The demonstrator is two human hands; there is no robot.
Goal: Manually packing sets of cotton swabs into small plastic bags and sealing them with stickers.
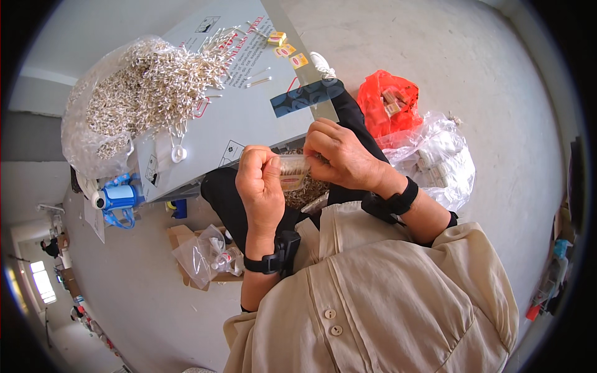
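Note:
A small clear packet of cotton swabs [291,173] with a yellowish label is stretched between my two hands above my lap. My left hand [258,186] pinches its left end between thumb and fingers. At the other end, the curled fingers of my right hand [339,154] grip the packet's edge. Beneath them, a heap of loose cotton swabs [301,198] lies between my thighs, partly hidden by the hands and packet. On the grey table [211,133] ahead, a large clear bag [93,146] lies on its side, with swabs spilling out of its mouth.
Small yellow cards [298,60] and a dark blue patterned strip [305,98] lie near the table's right edge. On the floor at right are a red plastic bag [379,93] and a clear bag of packs [457,168]. A blue bottle [121,197] and cardboard box [181,239] are at left.

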